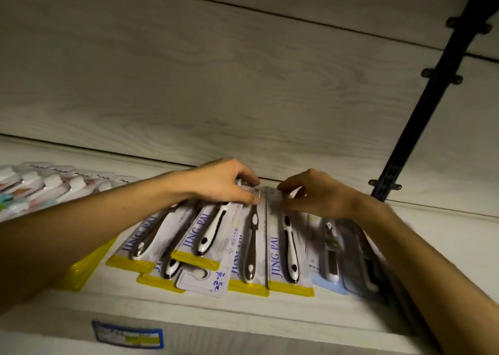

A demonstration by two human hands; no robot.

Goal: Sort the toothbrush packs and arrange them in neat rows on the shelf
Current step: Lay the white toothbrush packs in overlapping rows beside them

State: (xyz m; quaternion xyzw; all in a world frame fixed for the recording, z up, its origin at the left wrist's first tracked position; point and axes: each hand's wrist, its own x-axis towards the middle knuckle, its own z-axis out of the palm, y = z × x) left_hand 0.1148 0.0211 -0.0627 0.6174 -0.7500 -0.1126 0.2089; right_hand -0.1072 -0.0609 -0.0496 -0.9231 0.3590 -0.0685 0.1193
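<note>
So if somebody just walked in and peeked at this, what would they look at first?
Probably the two hands, left hand and right hand, meeting at the far ends of the toothbrush packs in the middle of the shelf. Those packs lie fanned and overlapping, with bright yellow bottom edges. Next, a paler bunch of packs sits far left.

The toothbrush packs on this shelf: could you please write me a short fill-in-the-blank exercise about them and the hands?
1. The toothbrush packs printed JING PAI have a ____ strip along their near edge.
2. Both hands touch the packs at their ____ ends; the left hand is beside the right hand.
3. The price label on the shelf front has a ____ border.

Missing words: yellow; far; blue
</note>
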